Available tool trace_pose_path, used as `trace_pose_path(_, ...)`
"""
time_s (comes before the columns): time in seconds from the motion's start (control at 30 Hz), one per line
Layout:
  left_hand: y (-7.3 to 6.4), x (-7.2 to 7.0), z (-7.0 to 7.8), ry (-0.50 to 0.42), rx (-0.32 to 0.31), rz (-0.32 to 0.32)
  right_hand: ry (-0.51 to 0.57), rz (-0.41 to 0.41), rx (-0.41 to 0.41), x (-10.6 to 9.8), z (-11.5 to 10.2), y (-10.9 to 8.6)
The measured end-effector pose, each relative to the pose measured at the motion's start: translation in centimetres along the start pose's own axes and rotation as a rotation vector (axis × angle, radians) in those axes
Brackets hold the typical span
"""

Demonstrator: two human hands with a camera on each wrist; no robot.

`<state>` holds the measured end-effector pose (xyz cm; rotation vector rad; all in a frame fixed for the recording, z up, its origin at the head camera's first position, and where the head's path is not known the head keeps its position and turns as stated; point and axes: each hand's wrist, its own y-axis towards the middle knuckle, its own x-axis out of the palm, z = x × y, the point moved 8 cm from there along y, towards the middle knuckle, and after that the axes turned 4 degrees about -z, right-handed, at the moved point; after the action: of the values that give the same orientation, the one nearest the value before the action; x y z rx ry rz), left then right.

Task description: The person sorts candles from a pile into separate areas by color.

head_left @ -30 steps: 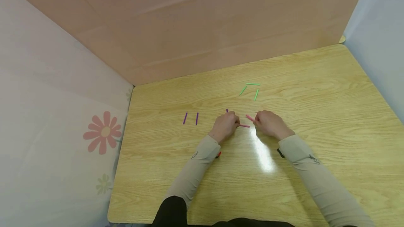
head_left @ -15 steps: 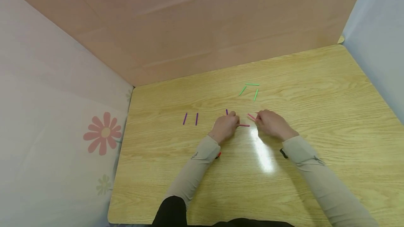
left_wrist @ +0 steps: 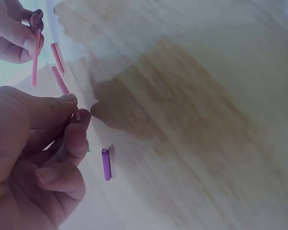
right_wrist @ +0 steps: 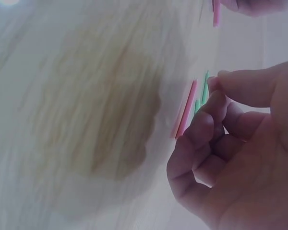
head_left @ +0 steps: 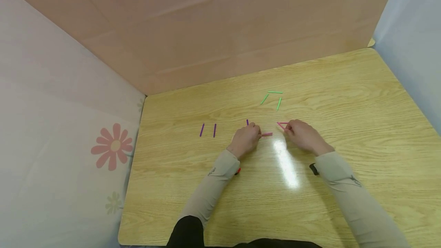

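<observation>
My left hand (head_left: 246, 137) pinches a slim pink stick (left_wrist: 60, 80) between thumb and index finger, its free end pointing right in the head view. To the right, my right hand (head_left: 304, 136) pinches another pink stick (left_wrist: 35, 67), which slants up to the left. A third pink stick (right_wrist: 186, 109) lies on the table by the right fingertips; in the head view it forms a narrow V with the held one. The right wrist view hides the right hand's stick behind the fingers. Just beyond the left knuckles, a purple stick (head_left: 247, 122) is partly covered.
Two purple sticks (head_left: 214, 130) lie side by side on the left. Farther back are three green sticks (head_left: 275, 92) in an open-sided arrangement. The wooden table (head_left: 165, 186) is bordered by a brown panel (head_left: 220, 30) behind and pale curtains at both sides.
My right hand has shifted right with its pink stick, whose tip now meets the end of the lying pink stick. The left hand stays nearly in place, its stick swung slightly upward.
</observation>
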<state>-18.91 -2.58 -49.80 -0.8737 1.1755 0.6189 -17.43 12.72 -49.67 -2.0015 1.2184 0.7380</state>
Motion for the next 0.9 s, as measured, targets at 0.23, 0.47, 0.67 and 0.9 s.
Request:
trace_pose_path(0.23,0.2,-0.2,0.2,-0.047,0.021,0.067,0.028,-0.010,0.034,-0.3,0.8,-0.4)
trace_pose_path(0.47,0.6,-0.4,0.9,-0.102,0.048,0.104,0.051,-0.002,0.066,-0.8,1.8,-1.0)
trace_pose_path(0.67,0.7,-0.8,1.7,-0.089,0.066,0.146,0.068,0.001,0.085,-1.0,2.4,-1.7)
trace_pose_path(0.9,0.6,-0.6,2.4,-0.152,0.041,0.162,0.072,0.001,0.114,-1.0,3.4,-2.2)
